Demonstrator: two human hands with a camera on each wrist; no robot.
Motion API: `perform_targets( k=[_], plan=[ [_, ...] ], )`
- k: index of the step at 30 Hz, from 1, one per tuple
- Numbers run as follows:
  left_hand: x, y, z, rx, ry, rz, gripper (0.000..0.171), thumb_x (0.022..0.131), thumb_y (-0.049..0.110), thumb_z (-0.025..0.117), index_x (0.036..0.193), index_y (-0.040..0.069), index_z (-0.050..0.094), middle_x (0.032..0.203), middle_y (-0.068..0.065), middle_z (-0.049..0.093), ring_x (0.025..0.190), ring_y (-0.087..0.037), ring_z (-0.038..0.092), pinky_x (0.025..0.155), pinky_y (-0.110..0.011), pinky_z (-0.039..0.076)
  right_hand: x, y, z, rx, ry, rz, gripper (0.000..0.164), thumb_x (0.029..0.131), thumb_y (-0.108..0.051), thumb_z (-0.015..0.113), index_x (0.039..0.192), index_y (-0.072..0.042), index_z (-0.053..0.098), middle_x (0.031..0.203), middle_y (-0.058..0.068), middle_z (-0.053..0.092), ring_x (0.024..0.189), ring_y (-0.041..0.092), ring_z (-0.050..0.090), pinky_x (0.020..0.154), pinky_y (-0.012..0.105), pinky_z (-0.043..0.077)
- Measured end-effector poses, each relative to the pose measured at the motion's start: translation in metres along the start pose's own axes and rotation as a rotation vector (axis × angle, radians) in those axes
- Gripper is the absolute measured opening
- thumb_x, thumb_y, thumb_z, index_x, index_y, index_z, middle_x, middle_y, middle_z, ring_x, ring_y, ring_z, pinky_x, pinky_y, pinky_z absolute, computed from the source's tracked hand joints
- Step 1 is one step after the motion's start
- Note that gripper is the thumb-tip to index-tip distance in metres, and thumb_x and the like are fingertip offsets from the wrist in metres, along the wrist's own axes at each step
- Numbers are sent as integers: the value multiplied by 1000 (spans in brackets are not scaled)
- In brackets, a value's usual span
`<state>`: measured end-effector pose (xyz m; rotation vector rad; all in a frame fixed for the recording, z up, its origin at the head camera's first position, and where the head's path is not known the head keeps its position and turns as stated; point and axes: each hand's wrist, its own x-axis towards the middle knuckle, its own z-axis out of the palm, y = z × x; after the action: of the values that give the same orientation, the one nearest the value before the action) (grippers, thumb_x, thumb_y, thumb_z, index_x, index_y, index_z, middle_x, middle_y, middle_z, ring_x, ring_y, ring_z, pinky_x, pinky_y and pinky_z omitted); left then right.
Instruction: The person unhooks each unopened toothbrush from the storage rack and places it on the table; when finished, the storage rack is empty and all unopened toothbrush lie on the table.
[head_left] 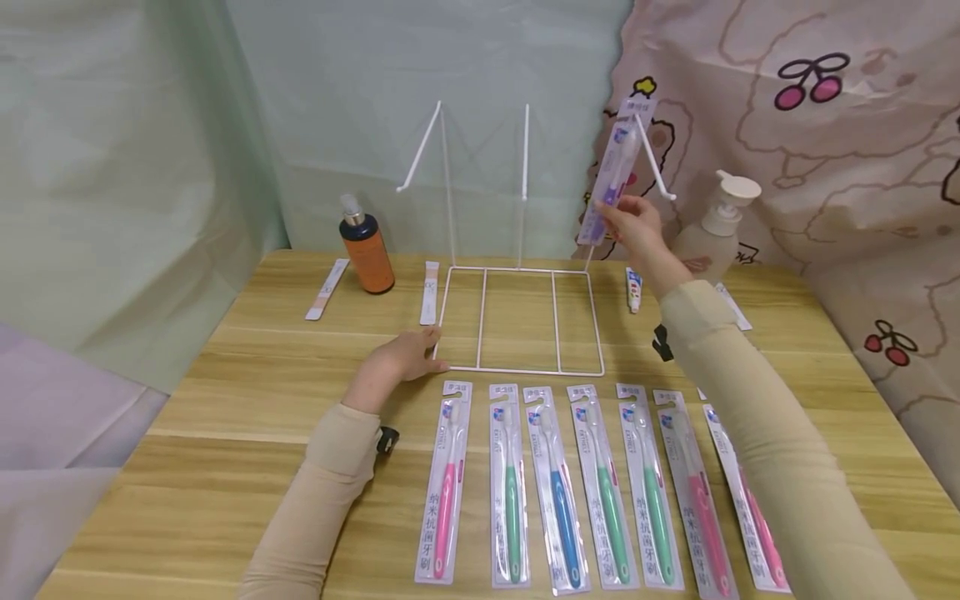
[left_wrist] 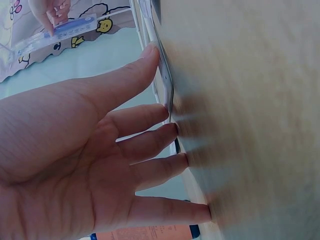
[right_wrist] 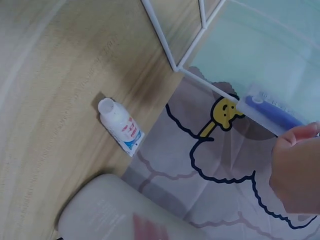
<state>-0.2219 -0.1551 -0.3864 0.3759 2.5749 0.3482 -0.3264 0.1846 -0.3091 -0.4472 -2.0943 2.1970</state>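
Note:
A white wire display rack [head_left: 519,371] with three upper prongs stands on the table. My right hand [head_left: 637,229] pinches the lower part of a packaged purple toothbrush [head_left: 617,171]. The pack is tilted, and its top overlaps the rack's right prong [head_left: 651,154] in the head view. In the right wrist view, the hand [right_wrist: 297,165] holds the pack [right_wrist: 272,112] beside the backdrop. At the rack's front left corner rests my left hand [head_left: 401,357]. Its fingers [left_wrist: 155,170] are straight and spread, fingertips at the tabletop, with the thumb along the rack's wire.
Several packaged toothbrushes, one of them pink [head_left: 446,492] and one blue [head_left: 558,500], lie in a row in front. Behind stand an orange bottle [head_left: 369,260] and a pump bottle [head_left: 708,242]. A small toothpaste tube [head_left: 633,290] and slim sachets [head_left: 430,293] lie by the rack.

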Motion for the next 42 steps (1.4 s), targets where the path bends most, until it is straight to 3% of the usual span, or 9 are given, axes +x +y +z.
perform_targets(
  k=[3,5,11,19,24,31,38,42],
  plan=[
    [0,0,-1,5,8,5,72,95,35,53,148,3,18,154,-15,16,138,-37,22,112,-49,24,-1,1,-1,-23,-10,10,22,86,-20,67,101,-12,52,95,-1,52,78,9,50,74,20,44],
    [0,0,-2,2,10,4,72,94,35,54,148,3,18,154,-15,16,138,-37,22,112,-48,24,-1,3,-1,-65,-29,12,20,87,-22,67,98,-14,52,95,-1,53,78,10,51,71,21,44],
    [-2,0,-2,-10,2,9,72,94,34,54,148,3,18,154,-15,15,139,-36,21,112,-49,22,-3,3,0,-153,-97,-4,40,89,-26,64,120,-7,50,107,0,53,86,11,55,91,30,45],
    [3,4,-2,-11,1,21,72,94,35,53,149,5,17,155,-14,15,138,-37,21,112,-49,23,-11,4,4,-264,-151,-70,44,89,-32,63,122,-5,52,98,-2,57,83,12,58,73,24,45],
    [4,4,-3,-1,8,22,71,95,34,54,148,4,18,154,-15,16,138,-38,22,111,-50,24,-28,5,8,-298,-212,-69,48,89,-34,62,126,-6,51,103,-2,59,84,12,56,71,23,46],
    [4,5,-3,10,7,23,71,94,35,53,148,3,19,154,-14,16,138,-37,23,112,-49,24,-58,12,4,-361,-290,-145,49,90,-36,60,125,-2,52,103,3,61,88,18,59,79,31,49],
    [6,4,-1,7,22,38,71,94,34,54,148,2,21,154,-16,18,137,-37,25,112,-48,24,-87,22,-12,-359,-347,-158,45,90,-30,62,123,0,53,93,0,61,78,13,57,68,25,48],
    [6,4,0,2,30,39,72,94,34,55,148,1,21,154,-16,19,137,-37,25,111,-48,24,-102,25,-22,-416,-386,-192,43,91,-28,61,121,1,53,94,2,61,76,14,57,65,25,48]
  ],
)
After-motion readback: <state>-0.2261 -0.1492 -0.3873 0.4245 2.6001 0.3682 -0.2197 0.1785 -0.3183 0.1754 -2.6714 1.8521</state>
